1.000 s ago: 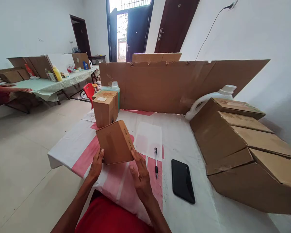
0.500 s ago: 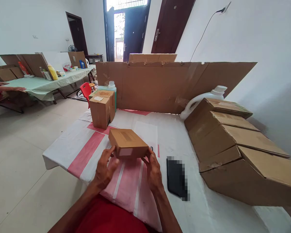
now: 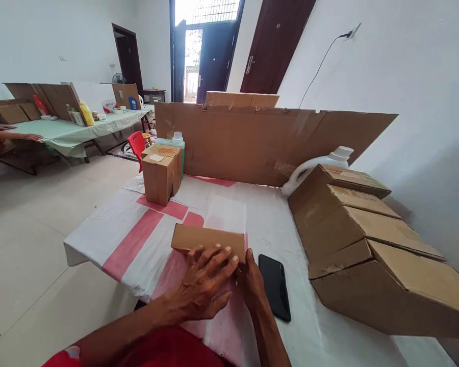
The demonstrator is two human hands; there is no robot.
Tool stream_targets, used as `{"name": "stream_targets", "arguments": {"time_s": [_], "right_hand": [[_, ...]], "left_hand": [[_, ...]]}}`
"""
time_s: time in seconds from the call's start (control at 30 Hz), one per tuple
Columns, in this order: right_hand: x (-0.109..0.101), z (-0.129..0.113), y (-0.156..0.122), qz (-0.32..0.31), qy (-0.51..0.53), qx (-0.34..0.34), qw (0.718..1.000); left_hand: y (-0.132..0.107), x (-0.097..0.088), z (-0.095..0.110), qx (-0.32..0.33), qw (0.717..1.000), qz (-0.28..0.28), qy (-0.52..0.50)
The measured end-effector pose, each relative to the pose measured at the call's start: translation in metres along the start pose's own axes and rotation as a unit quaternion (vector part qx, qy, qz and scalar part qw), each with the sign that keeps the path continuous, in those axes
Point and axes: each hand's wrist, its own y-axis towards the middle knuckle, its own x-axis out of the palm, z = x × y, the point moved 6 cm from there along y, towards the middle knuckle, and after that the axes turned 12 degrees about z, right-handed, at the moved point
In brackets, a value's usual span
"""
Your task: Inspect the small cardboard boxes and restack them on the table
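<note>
A small brown cardboard box (image 3: 210, 236) is in front of me over the table's near part, tilted so that a narrow side shows. My right hand (image 3: 253, 281) grips its right end, thumb up along the edge; its other fingers are mostly hidden. Across the near face of the box lies my left hand (image 3: 207, 281), fingers stretched out and apart, with the fingertips against the cardboard. Just right of my right hand, a black phone (image 3: 274, 288) lies flat on the white and pink table cover (image 3: 132, 244).
Stacked cardboard boxes (image 3: 340, 244) line the table's right side, with a white jug (image 3: 309, 164) behind. At the back left stand another box (image 3: 158, 178) and a green bottle (image 3: 179, 148). A cardboard panel (image 3: 229, 148) closes the far edge. Another person's hand (image 3: 32, 137) rests on the left table.
The box has turned and tipped, so its broad top no longer shows. My left hand has moved right, from its left corner onto its near face. My right hand stays at the right end.
</note>
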Motion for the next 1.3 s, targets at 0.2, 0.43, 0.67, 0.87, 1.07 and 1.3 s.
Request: {"name": "stream_targets", "arguments": {"time_s": [0.2, 0.43, 0.67, 0.87, 1.07, 1.3], "right_hand": [[0.015, -0.023, -0.001, -0.043, 0.051, 0.076, 0.995], [0.057, -0.05, 0.012, -0.049, 0.057, -0.005, 0.997], [0.063, -0.047, 0.012, -0.168, 0.05, 0.05, 0.983], [0.033, -0.032, -0.019, -0.229, -0.104, 0.038, 0.967], [-0.026, -0.018, -0.005, -0.041, -0.355, -0.029, 0.934], [-0.017, -0.001, -0.006, -0.023, -0.411, -0.028, 0.911]], "left_hand": [[0.055, -0.025, -0.058, -0.075, 0.997, 0.016, 0.015], [0.069, -0.059, -0.117, -0.119, 0.991, 0.052, -0.038], [0.0, -0.064, -0.142, -0.328, 0.916, 0.025, -0.229], [-0.075, -0.011, -0.106, -0.448, 0.757, -0.008, -0.475], [-0.105, 0.016, -0.094, -0.465, 0.695, 0.029, -0.548], [-0.084, 0.008, -0.091, -0.424, 0.757, 0.01, -0.497]]}}
